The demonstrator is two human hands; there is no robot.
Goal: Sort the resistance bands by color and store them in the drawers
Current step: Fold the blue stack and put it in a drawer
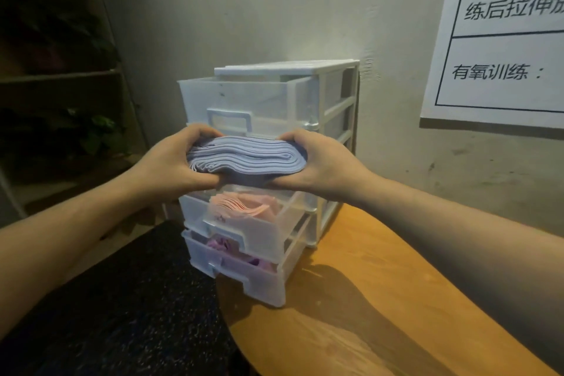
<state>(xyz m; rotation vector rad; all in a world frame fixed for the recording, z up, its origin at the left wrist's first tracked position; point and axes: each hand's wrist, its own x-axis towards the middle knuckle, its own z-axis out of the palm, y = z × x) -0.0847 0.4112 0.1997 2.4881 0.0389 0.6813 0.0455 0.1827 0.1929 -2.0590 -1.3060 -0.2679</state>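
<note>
At the far left we see a dim shelf unit [61, 76] with leafy plants. Moving right, our left hand [171, 162] curls around the left end of a folded stack of blue resistance bands [247, 156], thumb under it, fingers over the top. Our right hand [317, 162] grips the right end the same way. We hold the stack in the air in front of a white plastic drawer unit [338, 94], between its pulled-out top drawer [244, 98] and the 2 open drawers below. The middle drawer [262, 232] holds pink bands [241, 201]; the bottom drawer [244, 278] holds purple bands [232, 250]. The unit stands at the left edge of a round wooden table [381, 299], against the wall. On the wall at the far right hangs a printed paper chart [503, 40].
</note>
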